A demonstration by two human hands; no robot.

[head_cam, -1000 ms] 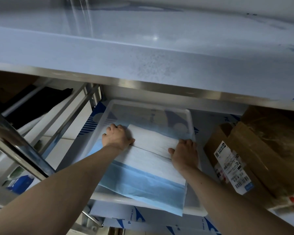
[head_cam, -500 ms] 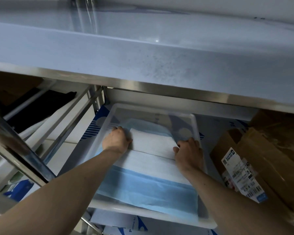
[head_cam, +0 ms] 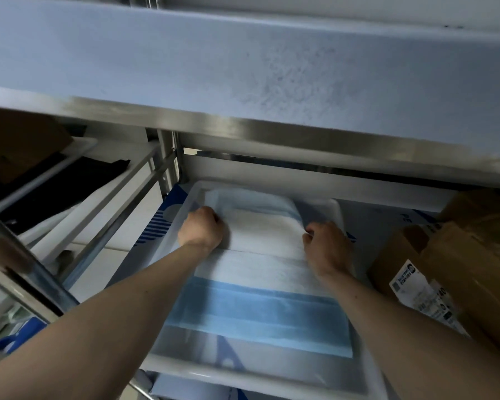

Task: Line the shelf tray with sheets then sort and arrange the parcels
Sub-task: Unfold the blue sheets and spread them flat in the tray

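A clear plastic tray sits on the lower shelf under a steel worktop. A blue and white sheet lies spread inside it, with a fold across its middle. My left hand grips the sheet's left edge near the tray's far left corner, fingers curled. My right hand holds the sheet's right edge by the tray's right wall, fingers also curled. The sheet's far part reaches close to the tray's back wall. Brown paper parcels with a white shipping label stand to the right of the tray.
The steel worktop edge overhangs the shelf just above my hands. A steel upright and rails stand left of the tray. Another shelf at the left holds dark items and a brown box.
Both hands have pushed the sheet further back into the tray, and its far edge now lies flatter near the back wall. My view has moved closer and lower.
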